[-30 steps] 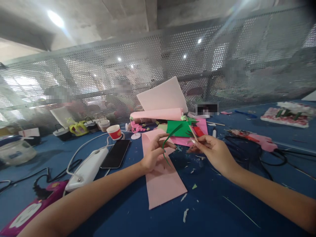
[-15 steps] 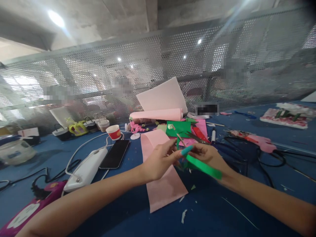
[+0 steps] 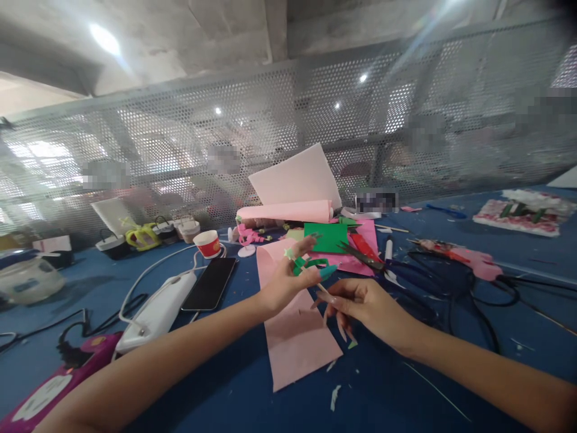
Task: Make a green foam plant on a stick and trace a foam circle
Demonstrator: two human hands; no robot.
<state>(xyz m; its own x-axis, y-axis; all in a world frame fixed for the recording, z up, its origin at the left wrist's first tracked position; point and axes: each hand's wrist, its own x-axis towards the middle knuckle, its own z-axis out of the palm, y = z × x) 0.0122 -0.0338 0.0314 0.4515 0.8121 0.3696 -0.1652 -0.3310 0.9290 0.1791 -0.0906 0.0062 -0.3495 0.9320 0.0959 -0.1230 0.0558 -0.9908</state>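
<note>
Spanning the foreground, the blue bench (image 3: 202, 379) carries a pink sheet (image 3: 300, 349); near its right edge, the left hand (image 3: 286, 285) curls loosely, while the right hand (image 3: 369, 307) pinches a slender stick (image 3: 323, 292). A narrow green strip (image 3: 316, 263) lies by the left thumb; whether gripped cannot be told.

I see a black phone (image 3: 210, 285) lying just beside a white power strip (image 3: 157, 313) on the left of the blue tabletop (image 3: 216, 379). Behind the phone I have a red-and-white paper cup (image 3: 208, 245). Farther left I make out a cloudy jar (image 3: 31, 279), with a magenta block (image 3: 72, 373) nearer my camera. On the right I spot a pink tool (image 3: 478, 260); a perforated screen (image 3: 171, 144) stands along the back.
</note>
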